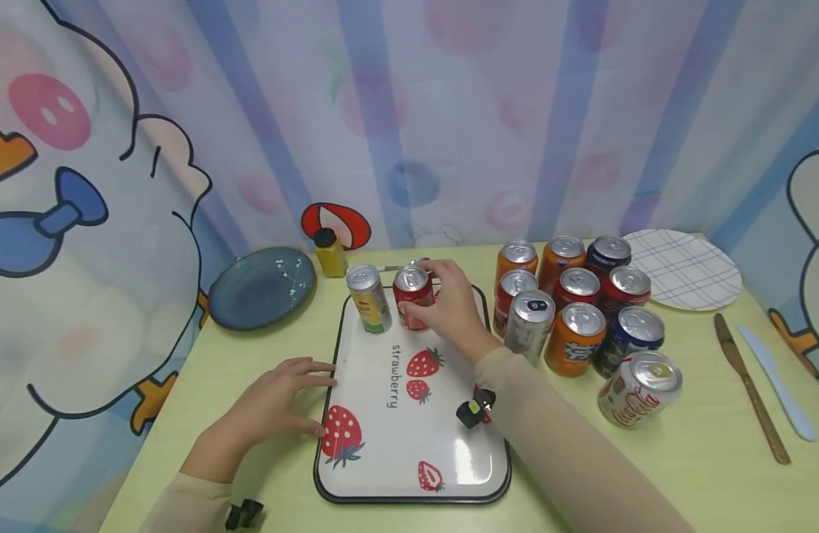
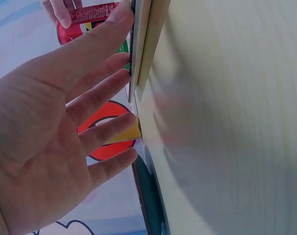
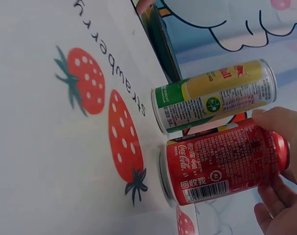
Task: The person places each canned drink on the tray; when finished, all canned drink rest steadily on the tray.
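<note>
A white strawberry-print tray (image 1: 383,459) with a dark rim lies on the table. On its far end, my right hand (image 1: 449,303) holds a red Coca-Cola can (image 3: 217,161) between thumb and fingers, near the top. Upright just left of that can stands a slim yellow, green and silver Red Bull can (image 1: 369,300). My left hand (image 1: 276,403) is at the tray's left edge, its fingers spread and fairly straight. In the left wrist view the thumb and fingertips (image 2: 121,58) reach the tray's side; whether all touch is unclear.
Several soda cans (image 1: 576,333) stand grouped right of the tray, with a white Coca-Cola can (image 1: 639,389) nearest. Farther right are a checked plate (image 1: 683,270), a brown knife (image 1: 749,385) and a pale blue knife (image 1: 776,381). A blue plate (image 1: 263,289) and yellow bottle (image 1: 329,255) sit back left.
</note>
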Demonstrator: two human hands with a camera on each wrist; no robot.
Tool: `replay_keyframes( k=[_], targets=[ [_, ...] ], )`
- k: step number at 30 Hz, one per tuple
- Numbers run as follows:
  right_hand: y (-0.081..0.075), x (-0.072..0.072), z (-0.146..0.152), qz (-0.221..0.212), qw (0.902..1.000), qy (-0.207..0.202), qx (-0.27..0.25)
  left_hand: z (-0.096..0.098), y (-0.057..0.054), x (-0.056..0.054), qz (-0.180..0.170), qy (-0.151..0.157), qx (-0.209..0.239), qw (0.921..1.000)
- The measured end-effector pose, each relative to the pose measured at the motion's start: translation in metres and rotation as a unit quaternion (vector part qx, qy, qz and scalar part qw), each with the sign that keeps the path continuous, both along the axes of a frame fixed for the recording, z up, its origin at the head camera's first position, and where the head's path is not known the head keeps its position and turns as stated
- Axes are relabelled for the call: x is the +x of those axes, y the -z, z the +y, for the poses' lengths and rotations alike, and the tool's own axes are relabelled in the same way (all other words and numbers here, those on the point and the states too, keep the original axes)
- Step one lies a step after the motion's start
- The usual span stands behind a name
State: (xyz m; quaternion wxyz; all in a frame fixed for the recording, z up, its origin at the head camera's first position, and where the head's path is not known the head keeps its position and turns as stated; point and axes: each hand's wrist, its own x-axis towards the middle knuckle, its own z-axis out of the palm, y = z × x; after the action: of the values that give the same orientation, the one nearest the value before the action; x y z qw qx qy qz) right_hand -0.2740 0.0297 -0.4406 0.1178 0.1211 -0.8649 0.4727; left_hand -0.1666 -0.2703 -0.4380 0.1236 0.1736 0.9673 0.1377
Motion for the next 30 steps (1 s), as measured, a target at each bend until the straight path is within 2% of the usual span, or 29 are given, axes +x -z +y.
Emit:
replay_keyframes(
  k=[4, 9, 16, 23, 27, 30],
  targets=[
    [-0.001, 0.011, 0.004, -0.002, 0.9999, 0.000, 0.016, 0.000, 0.001, 0.000, -0.001, -0.002, -0.001, 1.0000],
    [-0.002, 0.034, 0.016, -0.008, 0.9997, 0.002, 0.024, 0.001, 0.002, -0.001, -0.009, -0.008, 0.002, 0.9999],
    [-0.004, 0.071, 0.042, 0.016, 0.9983, -0.050, 0.026, 0.001, 0.002, 0.000, -0.011, -0.011, 0.001, 0.9999],
    [-0.013, 0.112, 0.079, 0.016, 0.9945, -0.092, 0.047, 0.000, 0.001, 0.001, -0.012, -0.011, 0.002, 0.9999],
    [-0.016, 0.131, 0.101, 0.040, 0.9923, -0.112, 0.036, 0.000, 0.001, 0.001, -0.008, -0.010, 0.002, 0.9999],
    [-0.017, 0.142, 0.117, 0.076, 0.9894, -0.117, 0.041, -0.001, 0.002, 0.001, -0.011, -0.011, 0.001, 0.9999]
  ],
)
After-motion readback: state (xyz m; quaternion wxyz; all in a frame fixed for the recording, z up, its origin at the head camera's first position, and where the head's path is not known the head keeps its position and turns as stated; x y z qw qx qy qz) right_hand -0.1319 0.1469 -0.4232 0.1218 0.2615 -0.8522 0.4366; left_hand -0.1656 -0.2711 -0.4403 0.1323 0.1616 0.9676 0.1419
